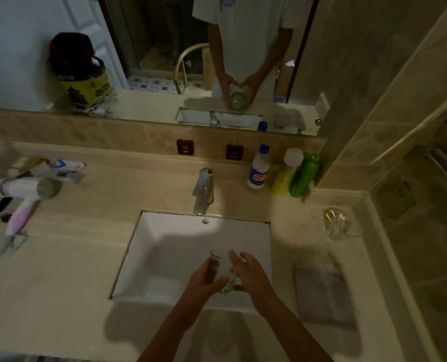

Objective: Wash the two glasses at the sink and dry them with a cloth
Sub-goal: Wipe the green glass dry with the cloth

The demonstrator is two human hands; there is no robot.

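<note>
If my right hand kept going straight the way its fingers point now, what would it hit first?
The glass itself: your right hand already rests against it, fingers aimed up-left. Past that, probably the sink back wall below the faucet, though depth is unclear.

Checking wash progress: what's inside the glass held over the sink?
The glass looks empty, with a green base. Both hands cover its sides, so any water or suds can't be seen.

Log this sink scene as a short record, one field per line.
held glass: glass with green base, between left hand and right hand, over the sink
second glass: clear glass on the counter right of the sink
cloth: grey cloth flat on the counter, right of the sink
faucet: faucet, no water visible
</note>
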